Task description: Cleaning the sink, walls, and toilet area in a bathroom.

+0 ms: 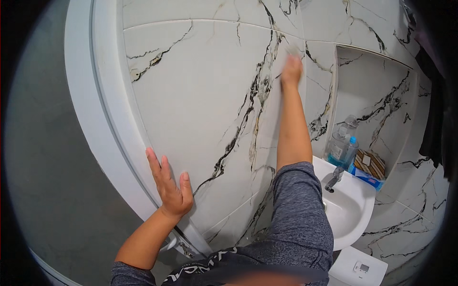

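My left hand (171, 187) is spread with its fingers apart, over the white tiled wall (193, 107) beside the door frame, with nothing in it. My right arm reaches up along the same black-veined, marble-look wall. At its end my right hand (292, 69) is blurred by motion, close to the tiles near the wall's corner. A pale, blurred shape (292, 50) shows just above its fingers; what it is, and how the fingers are closed, I cannot tell.
A white washbasin (368, 211) with a metal tap (334, 178) is at the right. Clear bottles (340, 146) and a patterned box (370, 164) stand in the wall niche. A white toilet cistern (379, 268) is below, a white door frame (107, 89) at left, dark cloth (431, 114) at far right.
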`<act>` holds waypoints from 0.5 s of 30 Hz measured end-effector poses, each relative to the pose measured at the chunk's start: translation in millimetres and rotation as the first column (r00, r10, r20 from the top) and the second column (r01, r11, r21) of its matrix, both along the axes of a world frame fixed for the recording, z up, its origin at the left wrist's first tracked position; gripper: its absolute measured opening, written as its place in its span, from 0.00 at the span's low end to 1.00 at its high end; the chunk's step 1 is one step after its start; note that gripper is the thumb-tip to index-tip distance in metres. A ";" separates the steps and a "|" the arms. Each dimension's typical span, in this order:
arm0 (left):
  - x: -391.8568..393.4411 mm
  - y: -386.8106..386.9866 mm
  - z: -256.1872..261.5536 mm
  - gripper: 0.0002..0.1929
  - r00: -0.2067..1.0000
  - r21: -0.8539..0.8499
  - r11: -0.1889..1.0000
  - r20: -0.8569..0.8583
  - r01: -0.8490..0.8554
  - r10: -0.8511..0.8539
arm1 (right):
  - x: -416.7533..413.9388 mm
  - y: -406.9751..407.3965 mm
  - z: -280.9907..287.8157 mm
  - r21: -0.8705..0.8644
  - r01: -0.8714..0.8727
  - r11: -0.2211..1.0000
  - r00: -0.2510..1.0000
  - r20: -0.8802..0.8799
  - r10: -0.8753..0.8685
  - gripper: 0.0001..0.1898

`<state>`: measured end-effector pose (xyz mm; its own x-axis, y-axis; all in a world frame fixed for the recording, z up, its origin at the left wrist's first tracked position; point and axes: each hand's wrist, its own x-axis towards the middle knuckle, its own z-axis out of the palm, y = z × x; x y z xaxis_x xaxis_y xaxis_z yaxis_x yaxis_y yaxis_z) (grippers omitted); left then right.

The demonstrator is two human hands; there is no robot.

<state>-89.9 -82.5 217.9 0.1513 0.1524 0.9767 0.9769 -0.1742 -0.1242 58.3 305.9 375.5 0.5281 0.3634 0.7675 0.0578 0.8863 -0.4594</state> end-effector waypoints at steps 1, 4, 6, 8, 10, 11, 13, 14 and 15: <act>-3.7 -3.3 0.4 0.31 1.000 0.004 1.000 0.002 -0.021 0.021 | 10.7 12.8 -21.2 -0.308 0.010 0.951 0.983 0.178 0.047 0.21; -4.3 -6.3 -0.1 0.32 0.999 0.013 0.999 0.003 -0.043 0.043 | -33.2 -38.9 -61.1 0.022 -0.213 0.977 0.977 0.015 0.213 0.19; -9.1 -6.4 -2.3 0.32 0.998 0.015 0.998 0.021 -0.055 0.055 | -61.3 -158.9 -61.8 0.335 -0.429 0.839 0.881 0.360 0.307 0.20; -9.3 -11.7 -1.6 0.32 0.997 0.004 0.997 0.022 -0.080 0.080 | -71.6 -225.1 -57.3 0.696 -0.384 0.607 0.812 0.568 -0.138 0.22; -8.9 -11.2 -1.9 0.30 0.995 0.007 0.995 0.019 -0.099 0.099 | -67.7 -220.5 -25.2 0.794 -0.266 0.547 0.832 0.475 -0.286 0.19; -6.8 -6.2 -2.3 0.30 0.996 0.012 0.996 0.017 -0.086 0.086 | -60.6 -187.4 3.9 0.800 -0.208 0.563 0.840 0.441 -0.316 0.18; -6.3 -2.0 -3.2 0.29 0.996 -0.005 0.996 0.024 -0.085 0.085 | -23.7 -106.1 47.2 0.443 -0.286 0.850 0.886 0.461 0.058 0.17; -2.6 -1.5 -2.1 0.29 0.996 0.001 0.996 0.021 -0.087 0.087 | -5.0 -47.9 47.7 0.293 -0.267 0.918 0.936 0.306 0.174 0.18; -4.1 -4.7 -0.3 0.29 0.994 0.005 0.994 0.015 -0.106 0.106 | 0.7 -11.3 27.0 0.055 0.000 0.999 0.977 0.215 -0.012 0.19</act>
<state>-94.0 -87.2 217.7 0.1200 0.1609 0.9796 0.9915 -0.0692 -0.1101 59.0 294.7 402.5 0.3509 0.3155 0.8817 0.1554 0.9089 -0.3871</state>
